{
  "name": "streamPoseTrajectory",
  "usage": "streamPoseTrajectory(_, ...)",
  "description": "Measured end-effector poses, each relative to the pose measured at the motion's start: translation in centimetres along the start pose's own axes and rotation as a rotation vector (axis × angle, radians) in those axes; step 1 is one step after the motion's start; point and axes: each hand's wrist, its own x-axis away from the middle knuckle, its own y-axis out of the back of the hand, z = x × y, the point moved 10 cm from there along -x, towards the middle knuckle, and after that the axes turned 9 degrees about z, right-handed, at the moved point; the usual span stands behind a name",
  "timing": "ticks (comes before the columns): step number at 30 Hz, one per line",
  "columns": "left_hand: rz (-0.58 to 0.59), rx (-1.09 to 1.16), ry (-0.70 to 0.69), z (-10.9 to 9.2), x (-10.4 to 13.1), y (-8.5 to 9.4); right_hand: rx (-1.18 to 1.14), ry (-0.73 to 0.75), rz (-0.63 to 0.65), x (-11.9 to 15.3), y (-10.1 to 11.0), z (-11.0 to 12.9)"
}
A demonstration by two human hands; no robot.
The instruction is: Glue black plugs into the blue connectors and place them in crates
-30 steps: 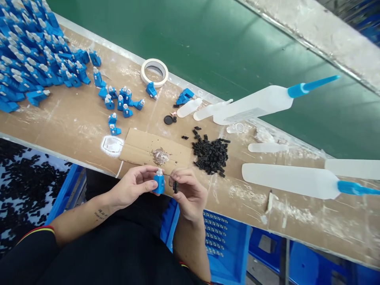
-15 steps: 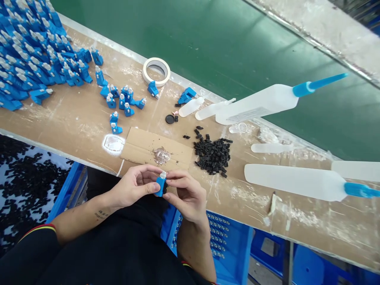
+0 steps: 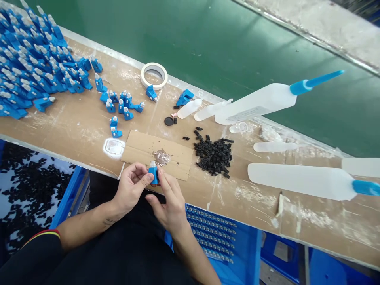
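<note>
My left hand (image 3: 132, 188) pinches a small blue plastic part with a white tip (image 3: 153, 174) between thumb and fingers, at the table's near edge. Against the right side of that part rest the outstretched fingertips of my right hand (image 3: 170, 198), its thumb held apart below. Just beyond the hands lies a cardboard piece (image 3: 142, 144) with a clear, glossy puddle (image 3: 162, 157) on it. A heap of small black pieces (image 3: 213, 154) is to the right of the cardboard. Whether a black piece sits on the held part is hidden by my fingers.
Many similar blue parts (image 3: 35, 71) crowd the table's left end. A tape roll (image 3: 143, 75) and white squeeze bottles (image 3: 299, 180) with blue nozzles lie about. Below the edge are a blue tray of small clear-topped pieces (image 3: 210, 233) and a bin of black pieces (image 3: 29, 186).
The blue part has moved slightly left and towards the table, now more upright. My right thumb has come away from it and the right fingers have straightened along its side.
</note>
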Motion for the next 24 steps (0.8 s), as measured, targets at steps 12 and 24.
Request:
streamPoseTrajectory(12,0.509,-0.559,0.005,-1.4,0.5,-4.9,-0.593,-0.192,-0.190,1.0,3.1,-4.5)
streamPoseTrajectory(24,0.612,-1.371,-0.788,-4.3,2.8,-8.8,-0.765,-0.243,-0.285,2.6,2.0,-5.1)
